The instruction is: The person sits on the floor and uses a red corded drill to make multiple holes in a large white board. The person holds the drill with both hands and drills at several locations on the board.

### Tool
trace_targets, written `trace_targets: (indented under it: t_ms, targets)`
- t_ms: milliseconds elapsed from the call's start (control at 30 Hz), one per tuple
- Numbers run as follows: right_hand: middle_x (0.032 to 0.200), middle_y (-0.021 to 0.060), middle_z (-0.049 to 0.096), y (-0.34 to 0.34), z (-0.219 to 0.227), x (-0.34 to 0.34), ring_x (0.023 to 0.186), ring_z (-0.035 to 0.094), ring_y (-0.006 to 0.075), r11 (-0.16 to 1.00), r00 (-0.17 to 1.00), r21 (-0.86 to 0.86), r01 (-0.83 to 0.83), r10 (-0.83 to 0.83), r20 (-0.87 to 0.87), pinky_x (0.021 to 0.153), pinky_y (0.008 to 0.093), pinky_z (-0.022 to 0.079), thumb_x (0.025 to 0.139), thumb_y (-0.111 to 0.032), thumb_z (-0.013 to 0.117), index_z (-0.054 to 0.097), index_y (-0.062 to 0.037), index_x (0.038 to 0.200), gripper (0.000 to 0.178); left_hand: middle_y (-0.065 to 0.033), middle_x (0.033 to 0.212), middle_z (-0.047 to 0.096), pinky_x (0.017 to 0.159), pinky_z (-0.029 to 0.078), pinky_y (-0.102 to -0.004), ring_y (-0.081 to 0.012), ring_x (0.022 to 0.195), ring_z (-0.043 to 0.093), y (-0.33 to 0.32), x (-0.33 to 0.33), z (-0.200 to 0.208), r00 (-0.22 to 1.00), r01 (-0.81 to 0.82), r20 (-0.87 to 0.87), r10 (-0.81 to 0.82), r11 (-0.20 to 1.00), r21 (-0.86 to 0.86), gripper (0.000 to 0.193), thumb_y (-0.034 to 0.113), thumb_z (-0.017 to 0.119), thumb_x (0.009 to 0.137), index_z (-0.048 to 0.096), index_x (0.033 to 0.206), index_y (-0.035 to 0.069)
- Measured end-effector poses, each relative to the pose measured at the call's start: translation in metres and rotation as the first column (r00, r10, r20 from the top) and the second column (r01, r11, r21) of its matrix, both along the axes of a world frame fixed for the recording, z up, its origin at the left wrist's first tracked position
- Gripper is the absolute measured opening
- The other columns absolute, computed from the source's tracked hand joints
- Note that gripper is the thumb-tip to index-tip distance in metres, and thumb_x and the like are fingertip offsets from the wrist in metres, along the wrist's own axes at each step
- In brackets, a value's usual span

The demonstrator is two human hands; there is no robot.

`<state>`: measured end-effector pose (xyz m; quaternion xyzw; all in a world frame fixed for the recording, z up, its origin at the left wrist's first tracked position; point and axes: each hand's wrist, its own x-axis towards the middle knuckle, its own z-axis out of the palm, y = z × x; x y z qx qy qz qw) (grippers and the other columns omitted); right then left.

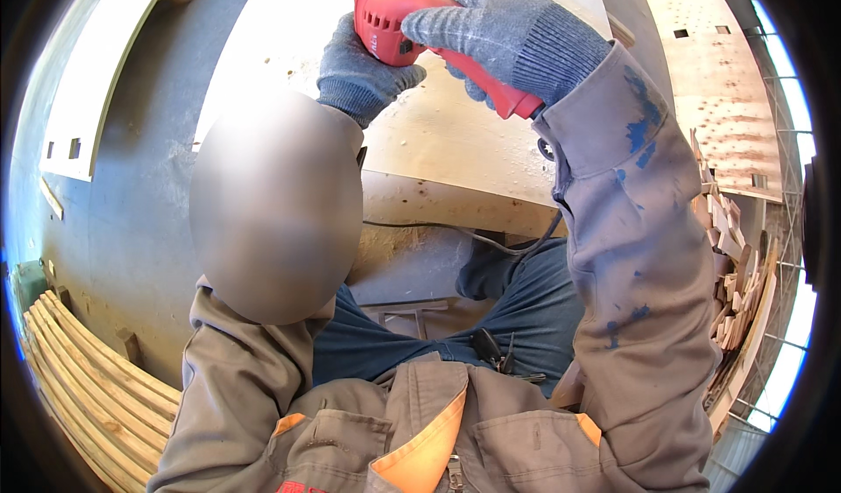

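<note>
A red corded power tool [385, 11], rounded and vented at one end with a long slim handle, is held over a pale wooden panel [455, 147]. My right hand [517, 33], in a grey-blue knit glove, wraps the handle from above. Around the lower side of the vented end curls my left hand [359, 77], gloved alike. The tool's working end is turned away, so its exact kind cannot be made out. A black cord [438, 225] runs below the panel's near edge toward my right forearm. A blurred patch hides most of my left forearm.
Long wooden slats [96, 388] lie stacked at the lower left. Thin wood offcuts [731, 274] are piled on the right, below a panel with small square holes [710, 81]. Another pale panel [96, 63] lies at the upper left on the grey floor [131, 230].
</note>
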<state>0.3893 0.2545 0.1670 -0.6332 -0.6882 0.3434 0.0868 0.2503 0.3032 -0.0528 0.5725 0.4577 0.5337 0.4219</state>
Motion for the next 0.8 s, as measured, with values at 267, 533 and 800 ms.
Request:
trace_targets:
  t_ms: [267,533,800]
  targets:
    - [0.056,0.0091,0.057,0.003,0.022,-0.008,0.046,0.056,0.0182,0.991,0.999,-0.129,-0.029,0.023,-0.043,0.042,0.031,0.045,0.092,-0.042,0.059,0.063,-0.0005,0.073,0.046,-0.011,0.115,0.067,0.09,0.054,-0.0338,-0.0216,0.103,0.066,-0.009,-0.014,0.033,0.988,-0.057,-0.137,0.065,0.996,0.064,0.09,0.027,0.097,0.052,0.05,0.125,0.002]
    - [0.061,0.0097,0.06,-0.009,0.052,-0.006,0.051,0.059,0.018,0.982,0.993,-0.177,0.06,-0.077,-0.09,0.044,0.0305,0.047,0.092,-0.041,0.062,0.063,0.0001,0.077,0.043,-0.01,0.114,0.067,0.09,0.055,-0.0335,-0.0205,0.104,0.066,-0.017,-0.019,0.068,0.984,0.006,-0.178,0.029,0.981,0.196,0.084,0.025,0.096,0.057,0.054,0.126,0.003]
    - [0.065,0.011,0.061,-0.041,0.076,0.023,0.054,0.062,0.0183,0.999,0.969,-0.041,0.0,-0.011,-0.248,0.048,0.0302,0.05,0.091,-0.039,0.064,0.064,0.0005,0.086,0.04,-0.0108,0.124,0.063,0.097,0.05,-0.0372,-0.0211,0.115,0.06,-0.02,-0.019,0.118,0.979,0.108,0.104,-0.178,0.872,0.477,0.089,0.031,0.094,0.061,0.05,0.133,0.005]
